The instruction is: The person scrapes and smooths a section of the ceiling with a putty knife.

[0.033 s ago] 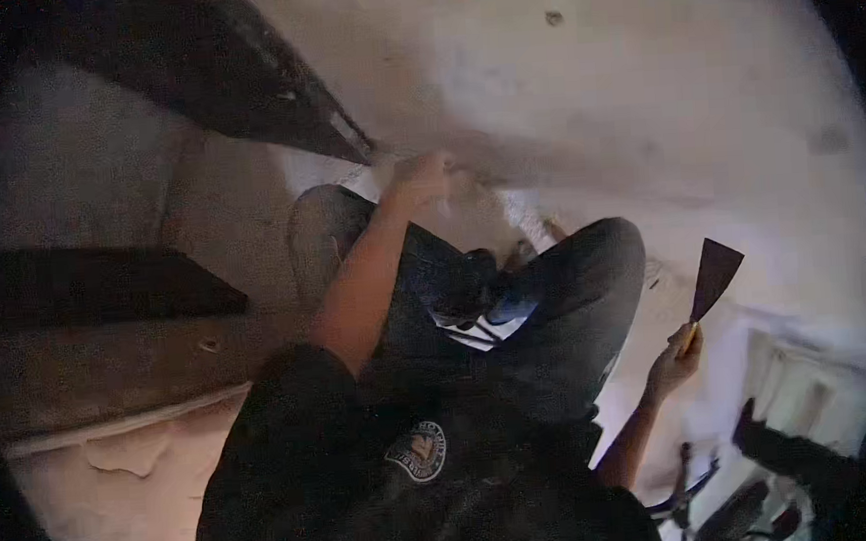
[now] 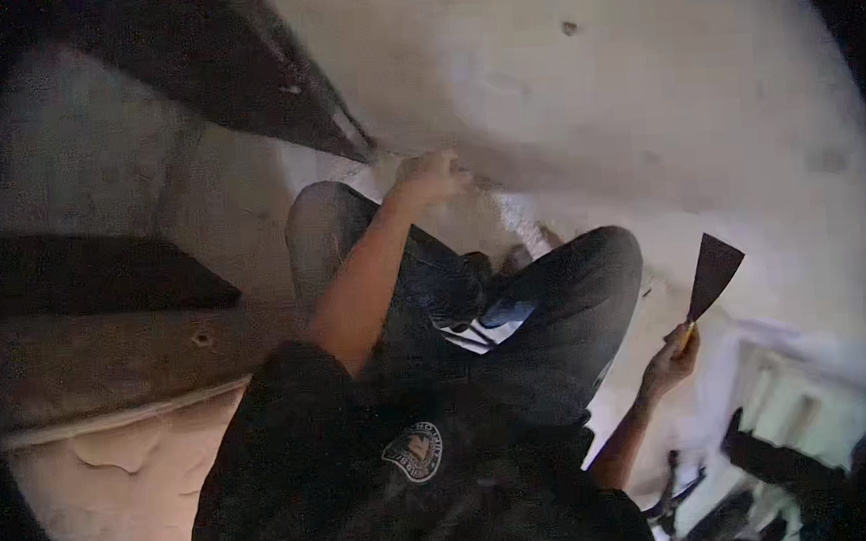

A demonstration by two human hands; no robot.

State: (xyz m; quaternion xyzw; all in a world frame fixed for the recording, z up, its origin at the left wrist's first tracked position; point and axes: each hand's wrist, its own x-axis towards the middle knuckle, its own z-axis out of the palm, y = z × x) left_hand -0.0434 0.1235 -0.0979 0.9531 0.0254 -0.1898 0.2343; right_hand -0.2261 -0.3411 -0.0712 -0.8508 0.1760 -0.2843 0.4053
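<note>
- The right hand (image 2: 669, 360) is closed around the yellowish handle of a scraper (image 2: 708, 278), low on the right side of the scene; the dark, wide blade rises up and to the right from the fist, clear of the wall.
- The left hand (image 2: 429, 176) reaches far forward and rests against the pale wall (image 2: 640, 89), fingers curled; whether it grasps anything cannot be told.
- Between the two hands lie the person's bent knees in dark trousers (image 2: 564, 312), which block the view of the floor below.
- A dark slanted beam (image 2: 243, 84) runs from the far left down to a spot just beside the left hand.
- On the near chest of the dark shirt sits a small round badge (image 2: 413, 452), pale with a darker centre.
- Near right, under the scraper hand, dark tools (image 2: 685, 498) lie on the white floor, too dim to tell apart.
- Near left, peeling paint (image 2: 117, 453) shows on a pale surface.
</note>
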